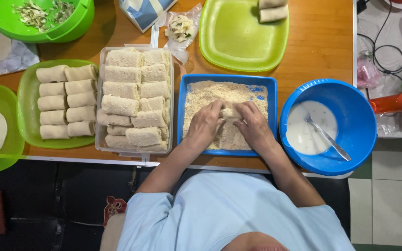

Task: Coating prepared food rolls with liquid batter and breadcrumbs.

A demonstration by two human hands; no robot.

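Both hands are inside a blue square tray (pixel 182 111) filled with pale breadcrumbs (pixel 205 93). My left hand (pixel 204 124) and my right hand (pixel 253 125) press together on a crumb-coated roll (pixel 229 113), mostly hidden between the fingers. Left of the tray, a clear plastic box (pixel 99 135) holds several breaded rolls stacked in layers. Further left, a green plate (pixel 26 97) carries several plain uncoated rolls. On the right, a blue round bowl (pixel 354 135) holds white batter with a metal fork (pixel 329 139) in it.
A green square plate (pixel 238 42) at the back holds two plain rolls (pixel 272 9). A green bowl (pixel 77 23) of shredded filling stands back left. A green plate (pixel 5 139) with a flat wrapper is far left. Cables and an orange tool (pixel 396 101) lie beyond the table's right edge.
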